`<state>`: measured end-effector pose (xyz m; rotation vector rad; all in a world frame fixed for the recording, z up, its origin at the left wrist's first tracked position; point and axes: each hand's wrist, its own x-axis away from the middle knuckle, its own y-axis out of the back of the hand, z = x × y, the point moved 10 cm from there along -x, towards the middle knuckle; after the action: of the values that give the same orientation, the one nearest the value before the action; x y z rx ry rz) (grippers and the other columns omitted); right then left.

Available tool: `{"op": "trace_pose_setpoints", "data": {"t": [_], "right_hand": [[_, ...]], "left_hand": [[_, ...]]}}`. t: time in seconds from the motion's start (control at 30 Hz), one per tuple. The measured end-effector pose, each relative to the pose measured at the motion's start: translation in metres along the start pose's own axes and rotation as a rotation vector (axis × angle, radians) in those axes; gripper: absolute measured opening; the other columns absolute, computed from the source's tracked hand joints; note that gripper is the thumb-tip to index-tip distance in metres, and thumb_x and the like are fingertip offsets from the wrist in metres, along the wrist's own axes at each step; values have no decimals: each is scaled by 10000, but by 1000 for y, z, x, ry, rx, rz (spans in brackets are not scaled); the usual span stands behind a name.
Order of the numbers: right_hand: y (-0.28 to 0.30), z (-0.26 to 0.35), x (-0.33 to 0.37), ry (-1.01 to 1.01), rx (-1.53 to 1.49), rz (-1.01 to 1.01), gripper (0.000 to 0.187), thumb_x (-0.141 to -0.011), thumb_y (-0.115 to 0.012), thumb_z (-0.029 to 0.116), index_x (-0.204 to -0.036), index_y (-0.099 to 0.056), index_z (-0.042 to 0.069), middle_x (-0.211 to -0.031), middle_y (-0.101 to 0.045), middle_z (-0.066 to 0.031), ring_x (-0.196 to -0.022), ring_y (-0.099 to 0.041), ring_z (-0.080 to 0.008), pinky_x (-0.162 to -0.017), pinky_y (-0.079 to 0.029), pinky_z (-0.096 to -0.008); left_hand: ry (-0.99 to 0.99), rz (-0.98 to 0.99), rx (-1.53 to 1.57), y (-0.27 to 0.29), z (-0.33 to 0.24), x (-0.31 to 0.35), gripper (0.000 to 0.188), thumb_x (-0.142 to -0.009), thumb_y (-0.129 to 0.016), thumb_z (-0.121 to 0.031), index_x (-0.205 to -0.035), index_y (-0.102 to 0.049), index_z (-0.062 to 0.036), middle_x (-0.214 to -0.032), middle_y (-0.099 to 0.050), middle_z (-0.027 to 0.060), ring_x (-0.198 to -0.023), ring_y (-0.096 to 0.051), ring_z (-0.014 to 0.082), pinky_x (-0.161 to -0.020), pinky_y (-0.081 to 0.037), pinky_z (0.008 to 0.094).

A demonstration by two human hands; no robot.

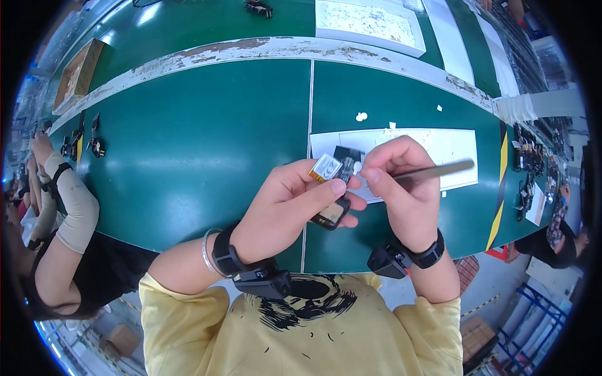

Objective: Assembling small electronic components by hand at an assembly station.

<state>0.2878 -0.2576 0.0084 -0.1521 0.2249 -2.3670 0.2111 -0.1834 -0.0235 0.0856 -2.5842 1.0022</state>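
My left hand (pixel 273 213) is closed around a small black electronic device, thumb pressed on top of it. A silver battery (pixel 326 167) with an orange edge sticks up from the device, and its black housing (pixel 331 217) shows below the fingers. Close by on the right, my right hand (pixel 407 194) holds metal tweezers (pixel 446 169) against the palm, their blunt end pointing right. Its thumb and forefinger pinch at a small white piece (pixel 357 168) beside the device. Beneath the hands lies a white sheet (pixel 461 147) with pale bits on it.
Small white scraps (pixel 362 116) dot the green table (pixel 200 138). Beyond a worn white ledge (pixel 232 47) stands a white tray (pixel 370 28) of pale pieces. Black device parts (pixel 528 156) sit at the right, others (pixel 96 144) at the left. A co-worker's sleeved arm (pixel 78 207) is at left.
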Motion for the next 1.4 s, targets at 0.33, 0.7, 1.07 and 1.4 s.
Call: {"op": "trace_pose_setpoints", "data": {"t": [0.33,0.7,1.07,1.4], "right_hand": [[-9,10,5,118,12,-1,191,-776,-613,-44,-934,-528,22,-758,-590,-28,-568,-507,-23,-493,-361,-160],[-26,46,17,451,820,-13,138,-670,-674,-27,-767,-600,38,-657,-594,-45,-469,-504,-118,-406,-373,-216],[0,23,14,190,506,-109,122,-677,-624,-30,-780,-581,19,-688,-574,6,-537,-486,-29,-430,-346,-170],[22,-6,11,-92,455,-79,80,-777,-578,-56,-833,-611,-10,-735,-559,-1,-613,-475,-26,-542,-364,-163]], "left_hand": [[-21,-64,-122,8,-2,0,163,-879,-554,-119,-963,-595,14,-833,-653,86,-724,-631,109,-588,-475,184],[-99,-36,-192,7,-7,3,142,-860,-581,-95,-944,-596,19,-814,-648,70,-713,-621,89,-619,-498,192],[-41,-65,-205,7,-2,1,113,-855,-571,-80,-923,-570,10,-791,-638,70,-691,-617,115,-585,-472,206],[-25,-56,-229,5,-5,3,106,-853,-574,-87,-917,-576,-3,-810,-642,68,-672,-621,126,-592,-484,208]]}}
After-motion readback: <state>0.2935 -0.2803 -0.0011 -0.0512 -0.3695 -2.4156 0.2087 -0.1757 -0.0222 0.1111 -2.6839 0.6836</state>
